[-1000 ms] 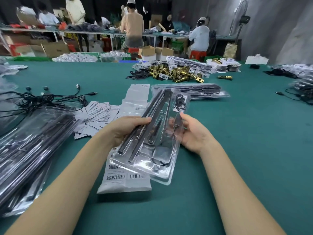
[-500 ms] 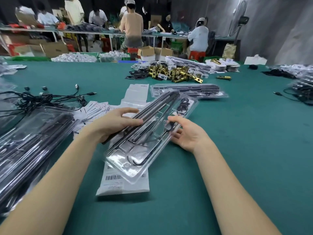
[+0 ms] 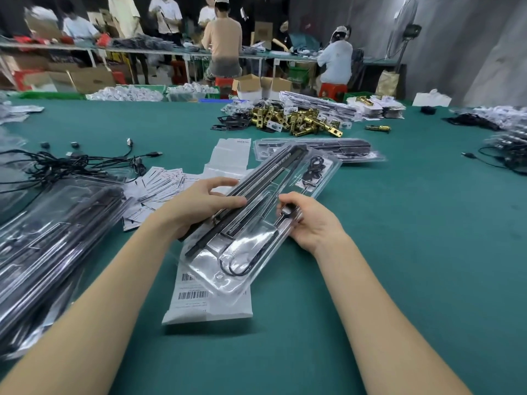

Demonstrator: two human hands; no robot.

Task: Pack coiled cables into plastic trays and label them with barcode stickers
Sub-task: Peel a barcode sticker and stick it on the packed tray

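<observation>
The tray (image 3: 256, 223), gripped by the left hand (image 3: 199, 206) and right hand (image 3: 308, 220), has been lowered and turned flatter over the sticker sheet (image 3: 205, 297); labelling seems near.

Both bare forearms reach forward; left hand (image 3: 199, 206) palm-down, thumb and fingers (image 3: 225, 201) curled in a grip; right hand (image 3: 309, 222) palm-up, fingers pinching.

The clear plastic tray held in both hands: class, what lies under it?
Under the tray lies a white barcode label sheet on the green table. Its near end shows two barcodes; the tray covers its middle.
</observation>
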